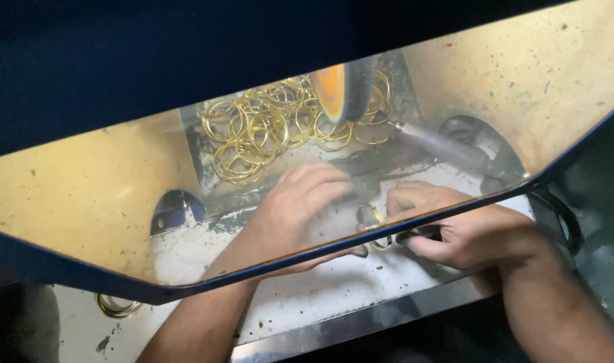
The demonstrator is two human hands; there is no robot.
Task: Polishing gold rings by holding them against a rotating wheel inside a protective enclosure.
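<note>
Bangle sits between both hands, low centre of view, just over the white worktop, seen partly through the shield and partly under its edge.

Biggest item: transparent yellow-tinted shield w/ dark blue frame, spans the whole view, speckled w/ dirt. Hands reach in beneath it.

Worktop: white, dusty, dark specks; metal strip along its near edge.

Pile of gold bangles at the back, loose heap, well apart from the hands. Spinning wheel, orange face w/ grey rim, hangs in front of the pile's right side. Grey shaft runs from near the wheel off to the right.

Left hand: fingers curled, tips on the bangle's left side. Right hand: closed, pinching the bangle's right side, thumb under the shield edge. Both grip the same bangle, held roughly upright.

Small stuff: blue-grey metal bracket left of left forearm; a couple more gold bangles on the worktop at bottom left, below the frame.
</note>
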